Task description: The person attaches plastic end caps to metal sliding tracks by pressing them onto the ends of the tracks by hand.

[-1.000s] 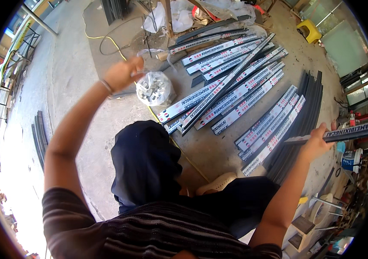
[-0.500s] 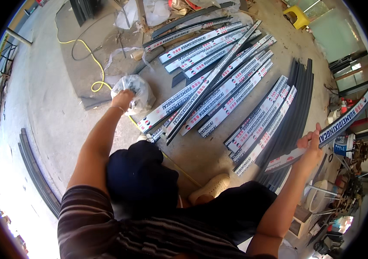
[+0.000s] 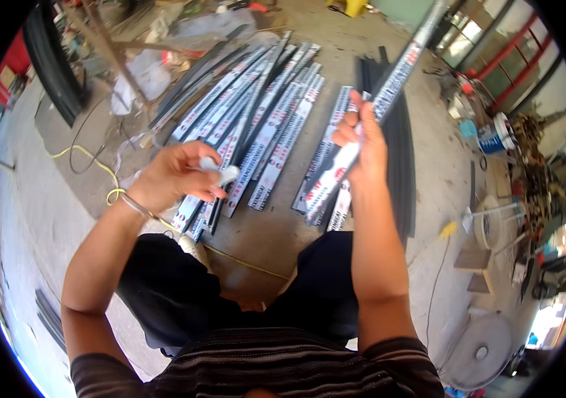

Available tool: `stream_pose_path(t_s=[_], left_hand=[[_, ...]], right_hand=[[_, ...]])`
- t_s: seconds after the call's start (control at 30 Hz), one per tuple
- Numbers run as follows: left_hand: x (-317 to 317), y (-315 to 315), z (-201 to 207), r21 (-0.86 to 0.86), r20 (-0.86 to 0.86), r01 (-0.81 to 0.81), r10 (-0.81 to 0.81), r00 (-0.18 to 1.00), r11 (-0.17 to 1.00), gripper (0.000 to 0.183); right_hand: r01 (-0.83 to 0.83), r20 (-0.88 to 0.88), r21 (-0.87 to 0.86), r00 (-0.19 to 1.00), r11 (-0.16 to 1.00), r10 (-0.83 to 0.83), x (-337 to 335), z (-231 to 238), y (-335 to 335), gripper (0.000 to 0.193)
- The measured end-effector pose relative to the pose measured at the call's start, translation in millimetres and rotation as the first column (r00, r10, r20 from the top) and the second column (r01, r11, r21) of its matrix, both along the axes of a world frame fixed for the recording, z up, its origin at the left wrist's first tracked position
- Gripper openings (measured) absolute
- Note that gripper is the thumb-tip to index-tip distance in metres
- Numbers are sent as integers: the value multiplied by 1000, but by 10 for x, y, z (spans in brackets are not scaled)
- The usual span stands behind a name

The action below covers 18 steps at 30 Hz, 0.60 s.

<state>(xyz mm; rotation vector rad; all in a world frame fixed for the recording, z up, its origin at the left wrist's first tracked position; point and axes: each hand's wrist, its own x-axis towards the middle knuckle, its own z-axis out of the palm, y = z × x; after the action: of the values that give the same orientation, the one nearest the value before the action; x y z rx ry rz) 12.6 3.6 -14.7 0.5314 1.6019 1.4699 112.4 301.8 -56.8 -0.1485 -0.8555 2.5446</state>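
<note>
My left hand [image 3: 167, 178] is raised in front of me, its thumb and fingers closed on small pale plastic pieces [image 3: 222, 172]; motion blur hides their exact shape. In my right hand [image 3: 368, 146] is a long dark profile strip [image 3: 399, 78] with printed white film along it. The strip slants from upper right down toward the middle, its lower end blurred. Beyond my hands, a pile of similar film-covered strips [image 3: 283, 132] lies fanned out and overlapping on the floor. The clear bag does not show now.
Dark strips without film [image 3: 399, 176] lie right of the pile. A yellow cord [image 3: 114, 192] winds along the left floor. Dark curved profiles [image 3: 54, 73] stand at the far left. A bucket [image 3: 495, 136], a wooden block [image 3: 472, 260] and a round fan [image 3: 481, 351] are at the right.
My left hand has come out of the clear bag and moved right and nearer, now with small pale pieces. My right hand has brought the strip inward and tilted it more steeply.
</note>
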Motion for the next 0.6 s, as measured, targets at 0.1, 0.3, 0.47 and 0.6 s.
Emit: stream_pose_path(t_s=[0.1, 0.3, 0.47, 0.6], left_hand=[[512, 408, 87, 47, 60, 80, -83, 995, 996, 27], [980, 691, -165, 157, 80, 58, -71, 994, 986, 24], [1020, 757, -270, 140, 87, 11, -24, 996, 990, 25], [975, 797, -281, 89, 93, 0, -8, 996, 996, 23]], right_hand=[[37, -10, -85, 999, 996, -38, 104, 114, 4, 35], [-4, -51, -158, 999, 988, -4, 212, 89, 94, 35], [59, -11, -141, 998, 988, -61, 209, 49, 129, 34], [40, -72, -101, 996, 994, -47, 153, 33, 190, 36]])
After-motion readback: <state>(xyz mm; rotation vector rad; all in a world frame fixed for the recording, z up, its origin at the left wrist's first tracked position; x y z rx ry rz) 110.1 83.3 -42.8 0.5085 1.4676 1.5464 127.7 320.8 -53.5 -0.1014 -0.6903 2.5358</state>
